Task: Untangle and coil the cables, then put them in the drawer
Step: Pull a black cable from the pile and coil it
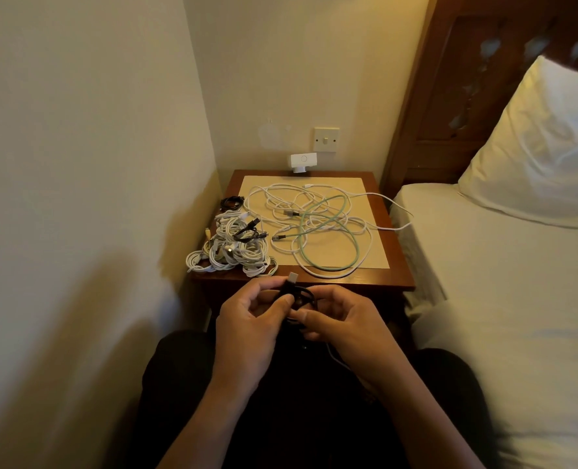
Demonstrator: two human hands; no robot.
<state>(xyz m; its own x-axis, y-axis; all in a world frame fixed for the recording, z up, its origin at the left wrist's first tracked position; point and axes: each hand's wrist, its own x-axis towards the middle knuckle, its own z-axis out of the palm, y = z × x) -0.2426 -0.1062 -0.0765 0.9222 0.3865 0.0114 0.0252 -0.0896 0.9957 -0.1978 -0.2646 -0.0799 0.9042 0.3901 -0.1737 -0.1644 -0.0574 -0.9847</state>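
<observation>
At the far left stands a plain cream wall (77,164). Beside it is a brown wooden bedside surface (395,265) with a beige rectangular mat (358,184) on top. On the near left part of this surface lies a pile of coiled white cables (233,252), with some short dark cables on top of it. Just behind the pile, at the far left edge, lies a small coiled black cable (231,203).

In front of the near edge of the surface, the person holds both hands above the lap. The left hand (247,319) has its fingers curled and pinches a thin black cable with a grey plug (301,294) between the thumb and the fingers; the plug points upward. The right hand (345,319) is also curled, and its fingertips grip the loops of the same cable from the other side.

On the mat, in the middle, spreads a loose tangle of long white cables (280,201), and a mint green cable (331,228) runs through it. One white strand hangs over the right edge, toward the bed.

At the far edge stands a small white box-shaped device (303,160), and above it on the wall is a cream light switch (326,139).

To the right is a bed with a white sheet (500,265), a white pillow (544,147) and a dark carved wooden headboard (450,96).
</observation>
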